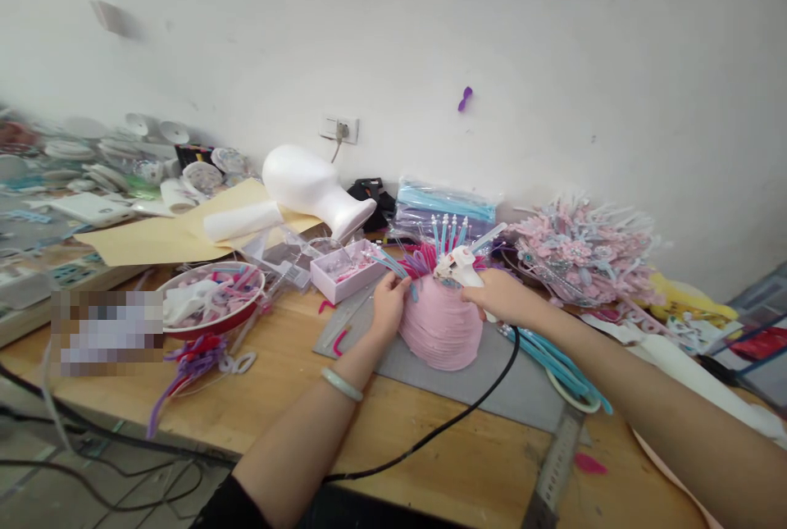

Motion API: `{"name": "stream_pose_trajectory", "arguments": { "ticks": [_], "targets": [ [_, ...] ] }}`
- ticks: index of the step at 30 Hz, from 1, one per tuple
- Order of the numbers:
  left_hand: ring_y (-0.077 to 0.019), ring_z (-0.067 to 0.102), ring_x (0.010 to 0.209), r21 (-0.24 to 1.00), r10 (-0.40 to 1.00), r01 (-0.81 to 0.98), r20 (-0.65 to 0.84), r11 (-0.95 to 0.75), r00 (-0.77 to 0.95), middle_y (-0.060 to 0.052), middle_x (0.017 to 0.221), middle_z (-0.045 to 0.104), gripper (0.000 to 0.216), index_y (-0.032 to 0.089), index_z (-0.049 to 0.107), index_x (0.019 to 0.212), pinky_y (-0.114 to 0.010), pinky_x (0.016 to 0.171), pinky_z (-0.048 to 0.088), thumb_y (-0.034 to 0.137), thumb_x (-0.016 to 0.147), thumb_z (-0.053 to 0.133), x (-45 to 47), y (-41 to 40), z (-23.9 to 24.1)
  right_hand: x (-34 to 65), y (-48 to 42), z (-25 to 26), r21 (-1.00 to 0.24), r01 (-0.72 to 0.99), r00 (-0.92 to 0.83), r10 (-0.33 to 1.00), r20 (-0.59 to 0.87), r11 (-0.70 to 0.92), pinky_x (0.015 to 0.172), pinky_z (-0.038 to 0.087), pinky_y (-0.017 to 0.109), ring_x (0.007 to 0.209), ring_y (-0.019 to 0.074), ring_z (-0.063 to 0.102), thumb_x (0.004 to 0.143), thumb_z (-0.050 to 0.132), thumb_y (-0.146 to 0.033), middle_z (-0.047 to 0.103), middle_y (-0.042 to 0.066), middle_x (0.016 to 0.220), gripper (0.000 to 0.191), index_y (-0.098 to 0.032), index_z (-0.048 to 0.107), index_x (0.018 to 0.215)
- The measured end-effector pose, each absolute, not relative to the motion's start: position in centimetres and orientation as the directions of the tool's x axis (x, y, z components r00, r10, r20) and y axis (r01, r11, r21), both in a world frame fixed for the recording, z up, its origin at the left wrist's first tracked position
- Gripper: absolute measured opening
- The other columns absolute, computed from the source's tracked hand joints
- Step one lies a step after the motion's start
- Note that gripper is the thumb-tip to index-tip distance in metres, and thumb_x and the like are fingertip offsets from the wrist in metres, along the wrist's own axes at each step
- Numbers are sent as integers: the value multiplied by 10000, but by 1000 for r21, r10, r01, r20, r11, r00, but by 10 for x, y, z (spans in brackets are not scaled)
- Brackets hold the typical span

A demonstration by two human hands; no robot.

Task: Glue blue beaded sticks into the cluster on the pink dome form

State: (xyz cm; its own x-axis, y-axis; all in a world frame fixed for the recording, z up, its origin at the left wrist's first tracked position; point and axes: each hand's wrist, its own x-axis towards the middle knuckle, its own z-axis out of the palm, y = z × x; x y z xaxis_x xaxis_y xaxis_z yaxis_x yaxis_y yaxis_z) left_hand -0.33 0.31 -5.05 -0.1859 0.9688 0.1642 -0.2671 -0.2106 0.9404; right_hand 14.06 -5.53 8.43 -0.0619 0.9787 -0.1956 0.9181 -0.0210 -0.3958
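Note:
My right hand (489,295) grips a white hot glue gun (460,266), with its black cord trailing down across the table. The gun's nozzle end is at the top of a pink ridged dome-like piece (443,328). At the piece's left edge, my left hand (392,299) is closed with its fingertips on light blue fuzzy stems (388,260) tipped with white. More blue stems (448,232) with white tips stand upright behind the gun, above magenta and purple loops (421,260). The exact contact under the gun is hidden.
A grey mat (492,373) lies beneath the work. Nearby are a pink box (348,273), a bowl of scraps (212,324), a white mannequin head (301,176), blue stems (557,361) and a metal ruler (557,463). Pink flower decorations (584,250) are piled at right.

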Motion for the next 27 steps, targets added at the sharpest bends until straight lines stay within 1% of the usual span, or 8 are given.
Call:
{"name": "stream_pose_trajectory", "arguments": {
  "ticks": [4,11,15,19,22,25,27],
  "targets": [
    [-89,377,491,943,970,-263,159,-205,-186,52,492,437,142,169,478,553,-219,522,290,262,623,559,-4,2,-48,142,-56,83,-408,912,-62,977,-202,-27,373,331,216,364,123,481,661,440,-242,575,41,500,162,-156,531,558],
    [-91,377,492,945,970,-256,158,-203,-185,52,487,432,127,167,485,561,-218,512,288,244,636,554,-4,1,-47,143,-60,86,-355,934,-55,973,-225,-29,363,327,209,366,119,485,654,429,-256,597,61,527,175,-150,533,561],
    [-94,379,490,949,971,-249,145,-191,-190,53,478,421,137,169,478,550,-220,509,282,243,630,561,-4,2,-48,144,-62,87,-344,939,-60,974,-220,-20,383,340,212,387,126,504,661,422,-255,612,73,547,189,-144,552,580],
    [-91,373,487,945,974,-269,142,-187,-178,53,489,431,138,171,476,557,-221,518,289,253,630,560,-4,2,-48,145,-66,88,-340,940,-65,974,-218,-13,387,340,202,382,113,495,667,419,-252,610,60,546,184,-148,550,590],
    [-93,382,496,942,971,-268,154,-200,-183,50,497,437,137,170,480,561,-222,526,294,256,631,560,-4,2,-49,147,-70,89,-338,940,-39,973,-229,-42,365,326,200,353,106,467,666,425,-252,587,44,511,165,-157,529,580],
    [-95,387,498,944,971,-263,156,-201,-184,48,498,441,122,168,495,573,-223,524,294,250,637,557,-4,3,-49,149,-72,89,-358,932,-34,974,-222,-49,349,312,197,330,99,444,669,427,-247,560,29,479,160,-165,500,553],
    [-95,387,497,945,971,-260,153,-198,-186,50,492,437,124,167,493,568,-222,523,295,245,639,558,-4,3,-50,150,-72,89,-388,921,-52,979,-199,-30,355,317,187,340,95,457,671,434,-235,554,21,475,158,-167,491,541]
  ]
}}
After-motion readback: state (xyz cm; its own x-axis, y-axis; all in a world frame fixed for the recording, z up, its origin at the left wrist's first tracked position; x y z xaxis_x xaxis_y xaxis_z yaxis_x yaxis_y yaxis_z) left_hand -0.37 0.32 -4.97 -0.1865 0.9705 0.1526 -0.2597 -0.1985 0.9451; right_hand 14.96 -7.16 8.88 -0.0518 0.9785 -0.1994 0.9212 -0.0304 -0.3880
